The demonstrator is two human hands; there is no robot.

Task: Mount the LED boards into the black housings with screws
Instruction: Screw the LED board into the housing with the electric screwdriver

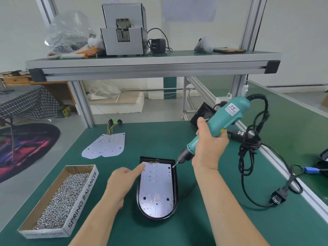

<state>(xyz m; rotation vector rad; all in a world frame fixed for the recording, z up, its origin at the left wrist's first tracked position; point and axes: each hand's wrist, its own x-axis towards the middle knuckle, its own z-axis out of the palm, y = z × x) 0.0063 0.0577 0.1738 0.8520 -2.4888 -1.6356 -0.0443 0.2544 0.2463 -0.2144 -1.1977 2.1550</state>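
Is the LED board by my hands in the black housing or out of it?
In. The LED board lies flat inside the black housing, whose rim shows around it.

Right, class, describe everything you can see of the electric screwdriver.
The electric screwdriver has a teal plastic body with a white label, a yellow switch, a black nose and a thin metal bit. The right hand grips its lower body, tilting it so the bit points down and left at the far right corner of the LED board. A black cable leaves its top end, hangs in a tangled bundle and leads to a plug.
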